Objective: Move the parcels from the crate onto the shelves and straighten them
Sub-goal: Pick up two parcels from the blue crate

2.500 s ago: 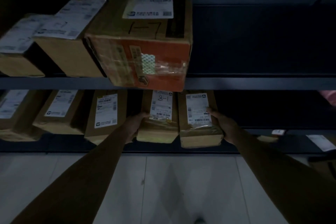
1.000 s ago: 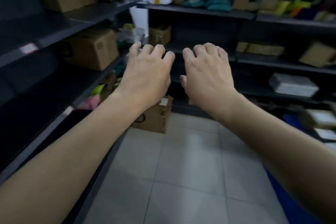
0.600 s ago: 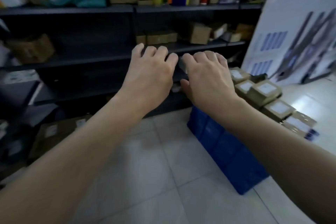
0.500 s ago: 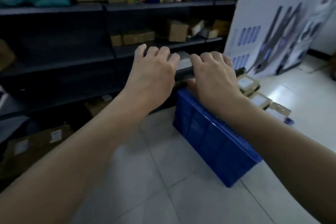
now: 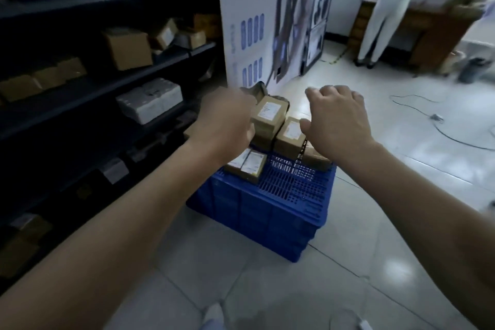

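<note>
A blue plastic crate stands on the tiled floor with several brown labelled parcels piled in it. My left hand hovers over the pile's left side, fingers curled against the left edge of the topmost parcel; whether it grips is hidden. My right hand is above the pile's right side, fingers spread and bent down, its thumb next to a second parcel. Two flat parcels lie lower, at the crate's near left corner.
Dark shelves with boxes and a white wrapped bundle run along the left. A white poster board leans behind the crate. A person stands at a desk far right. A cable trails over the floor.
I have turned from the shelves to the crate. Both empty hands have dropped from in front of me to just above the parcels in it.
</note>
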Available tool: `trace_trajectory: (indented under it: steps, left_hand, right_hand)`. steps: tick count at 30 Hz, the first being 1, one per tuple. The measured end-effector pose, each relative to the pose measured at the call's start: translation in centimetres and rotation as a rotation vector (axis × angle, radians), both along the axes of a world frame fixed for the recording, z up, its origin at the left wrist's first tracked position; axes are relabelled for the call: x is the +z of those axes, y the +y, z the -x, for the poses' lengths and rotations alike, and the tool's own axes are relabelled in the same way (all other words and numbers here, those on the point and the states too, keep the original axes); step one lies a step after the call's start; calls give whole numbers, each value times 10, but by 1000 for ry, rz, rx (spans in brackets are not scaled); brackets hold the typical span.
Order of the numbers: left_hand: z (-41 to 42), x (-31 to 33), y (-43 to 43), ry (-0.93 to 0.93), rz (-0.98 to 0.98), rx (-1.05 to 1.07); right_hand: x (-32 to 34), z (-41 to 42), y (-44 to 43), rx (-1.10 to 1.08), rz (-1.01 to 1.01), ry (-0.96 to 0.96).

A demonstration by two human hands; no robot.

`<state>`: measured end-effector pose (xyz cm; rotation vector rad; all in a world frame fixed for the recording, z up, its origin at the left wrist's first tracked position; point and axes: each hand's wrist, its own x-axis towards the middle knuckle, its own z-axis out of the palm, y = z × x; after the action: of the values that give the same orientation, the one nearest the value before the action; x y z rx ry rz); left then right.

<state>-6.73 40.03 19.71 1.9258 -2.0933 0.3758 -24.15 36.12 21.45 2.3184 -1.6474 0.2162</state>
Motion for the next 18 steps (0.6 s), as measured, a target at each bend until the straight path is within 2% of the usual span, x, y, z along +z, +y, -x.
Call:
trace_trajectory:
  steps: [7, 13, 18]
  left_hand:
    - [-36, -20, -125, 72, -100, -111]
    - [-45, -55, -206, 175, -272, -100]
    - [-34, -98, -278, 264, -406, -4]
  right_hand:
    - [-7, -19, -95, -145, -27, 10]
    - [-45, -14, -167, -212, -152, 0]
    - [-72, 5, -237, -212, -218, 11]
